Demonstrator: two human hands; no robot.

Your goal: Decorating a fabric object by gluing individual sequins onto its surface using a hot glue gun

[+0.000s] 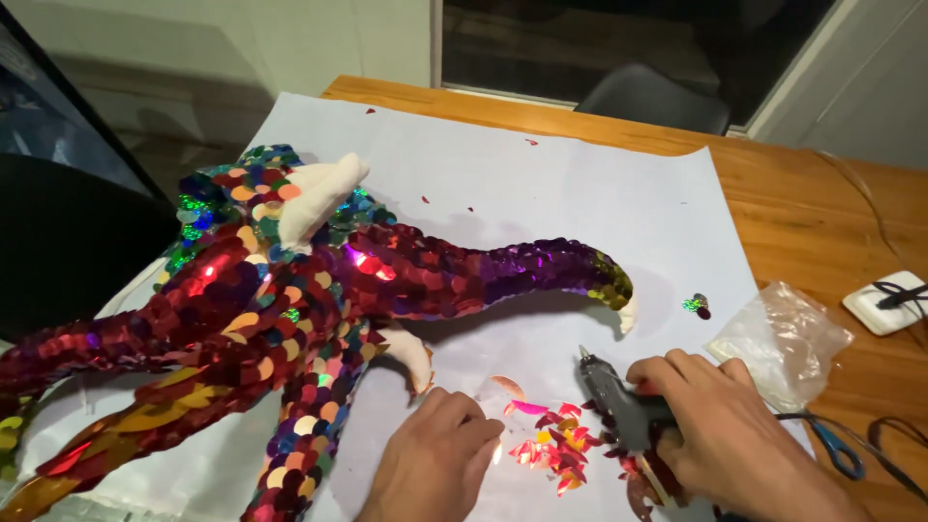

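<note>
While the right hand (720, 430) wraps its fingers around the grip of a dark glue gun (619, 406), nozzle pointing up and away from the person, the left hand (435, 464) rests knuckles-up on the white paper sheet (541, 184) with its fingers curled under; whether they pinch anything cannot be told. Between the two hands lies a small loose pile of pink and red sequins (551, 445), touching the paper and just beside the glue gun. These sequins look very light, thin and slippery, likely to scatter at a breath, so each is best picked up singly by its edge between fingertip and thumb. To the left sprawls a large soft figure with long tentacle-like limbs (290, 290), mostly covered in red, purple, gold and green sequins, with bare cream padding at a few tips. It appears stuffed and pliable, and is probably safest held by a limb rather than by the glued scales. A crumpled clear plastic bag (783, 338) sits at the paper's right edge on the wooden table (822, 213); its contents cannot be made out. Blue-handled scissors (836, 449) lie near the right wrist, and a white power adapter (889, 300) sits farther right.
</note>
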